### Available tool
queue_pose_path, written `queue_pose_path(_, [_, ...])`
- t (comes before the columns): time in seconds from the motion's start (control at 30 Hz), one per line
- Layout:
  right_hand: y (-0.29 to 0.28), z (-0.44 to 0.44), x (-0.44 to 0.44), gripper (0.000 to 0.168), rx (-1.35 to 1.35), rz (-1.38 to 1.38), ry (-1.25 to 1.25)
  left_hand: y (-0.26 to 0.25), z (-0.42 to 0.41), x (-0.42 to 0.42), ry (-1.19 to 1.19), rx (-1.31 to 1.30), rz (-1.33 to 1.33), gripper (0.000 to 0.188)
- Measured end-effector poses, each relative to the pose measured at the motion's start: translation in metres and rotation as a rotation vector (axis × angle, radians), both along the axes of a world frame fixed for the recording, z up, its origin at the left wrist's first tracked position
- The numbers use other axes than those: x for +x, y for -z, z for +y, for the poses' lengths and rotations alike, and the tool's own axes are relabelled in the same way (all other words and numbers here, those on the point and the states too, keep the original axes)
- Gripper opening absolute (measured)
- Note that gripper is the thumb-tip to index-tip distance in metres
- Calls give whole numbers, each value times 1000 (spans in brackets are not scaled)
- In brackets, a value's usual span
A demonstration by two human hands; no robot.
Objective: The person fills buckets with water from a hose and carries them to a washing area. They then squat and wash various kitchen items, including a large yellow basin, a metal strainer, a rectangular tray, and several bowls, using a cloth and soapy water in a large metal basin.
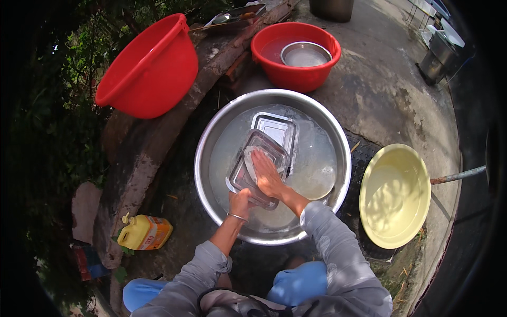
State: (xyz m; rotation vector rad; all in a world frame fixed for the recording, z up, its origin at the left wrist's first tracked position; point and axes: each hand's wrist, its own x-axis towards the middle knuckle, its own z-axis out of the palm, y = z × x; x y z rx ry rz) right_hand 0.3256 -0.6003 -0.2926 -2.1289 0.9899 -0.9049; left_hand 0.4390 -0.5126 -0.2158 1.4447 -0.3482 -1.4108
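Note:
Over a large metal basin of cloudy water, my left hand grips the near edge of a rectangular metal tray, which is tilted. My right hand lies flat on a pale cloth, pressing it against the tray's surface. Its fingers are close together. Just beyond, a second rectangular metal tray sits partly in the water. A pale round shape shows in the water to the right of my right hand; I cannot tell what it is.
Behind the basin stands a red plastic tub holding a round metal bowl. Another red tub rests tilted on a ledge at the left. A yellow pump jug is at the lower left, a pale yellow basin at the right.

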Motion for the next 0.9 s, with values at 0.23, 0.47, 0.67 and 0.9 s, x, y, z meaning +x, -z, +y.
queue_pose_path(0.23, [-30,-17,-13,62,74,272,28,13,15,18,-18,-68,-54,42])
queue_pose_path(0.47, [-63,45,17,59,83,127,-167,19,-16,41,-285,-20,-89,37])
queue_pose_path(0.67, [-37,-20,-16,60,128,288,203,9,6,-2,-371,-146,-88,41])
queue_pose_path(0.9, [-22,33,17,60,146,86,96,-1,-20,10,-449,-203,-212,49])
